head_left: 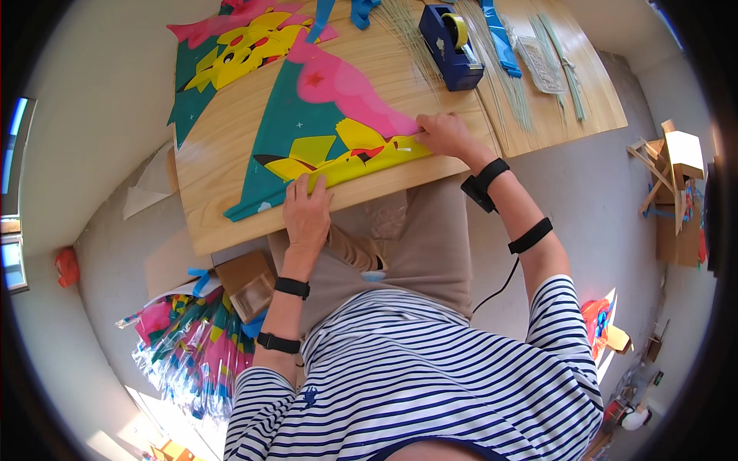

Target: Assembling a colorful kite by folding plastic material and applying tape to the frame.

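A triangular printed kite sheet [265,146], green, pink and yellow with a cartoon figure, lies on the wooden table with its near edge folded into a narrow band. My left hand [307,211] is closed over this band near its middle, fingertips on the yellow part and thumb side toward the right. At the band's right end, my right hand [446,134] pinches the sheet's corner, its fingers bent around it. What lies under the fingers is hidden.
Another printed sheet [250,50] lies at the far left. A blue tape dispenser [450,48], thin pale sticks [507,92], blue strips [503,46] and a clear plastic tray [540,65] are at the right. On the floor are wrapped printed sheets [188,353] and a cardboard box [244,280].
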Tool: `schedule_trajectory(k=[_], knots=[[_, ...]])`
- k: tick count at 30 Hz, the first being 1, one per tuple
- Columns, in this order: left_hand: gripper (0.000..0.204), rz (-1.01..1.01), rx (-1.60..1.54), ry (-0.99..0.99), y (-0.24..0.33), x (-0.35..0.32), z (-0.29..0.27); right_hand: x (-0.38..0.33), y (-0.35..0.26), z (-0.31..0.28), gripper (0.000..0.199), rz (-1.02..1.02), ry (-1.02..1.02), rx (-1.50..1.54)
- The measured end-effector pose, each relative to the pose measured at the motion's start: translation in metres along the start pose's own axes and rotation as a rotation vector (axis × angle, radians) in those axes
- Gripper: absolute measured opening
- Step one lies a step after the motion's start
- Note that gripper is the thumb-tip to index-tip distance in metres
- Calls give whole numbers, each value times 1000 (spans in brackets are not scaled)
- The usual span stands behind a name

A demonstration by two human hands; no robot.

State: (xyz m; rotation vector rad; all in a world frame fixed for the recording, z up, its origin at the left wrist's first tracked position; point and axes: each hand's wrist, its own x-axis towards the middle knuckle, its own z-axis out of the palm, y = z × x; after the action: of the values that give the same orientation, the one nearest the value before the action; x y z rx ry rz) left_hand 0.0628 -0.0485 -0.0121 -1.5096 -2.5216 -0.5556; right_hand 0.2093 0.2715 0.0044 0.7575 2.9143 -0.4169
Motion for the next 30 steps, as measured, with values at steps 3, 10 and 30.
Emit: schedule_trajectory(k=[3, 10, 30], knots=[[39, -14, -13, -18, 2, 1, -3, 0, 25, -12, 21, 27, -50, 195], [38, -10, -17, 5, 4, 3, -5, -7, 49, -24, 20, 21, -23, 327], [46, 57, -33, -81, -4, -2, -2, -26, 27, 28, 15, 222, 530, 4]])
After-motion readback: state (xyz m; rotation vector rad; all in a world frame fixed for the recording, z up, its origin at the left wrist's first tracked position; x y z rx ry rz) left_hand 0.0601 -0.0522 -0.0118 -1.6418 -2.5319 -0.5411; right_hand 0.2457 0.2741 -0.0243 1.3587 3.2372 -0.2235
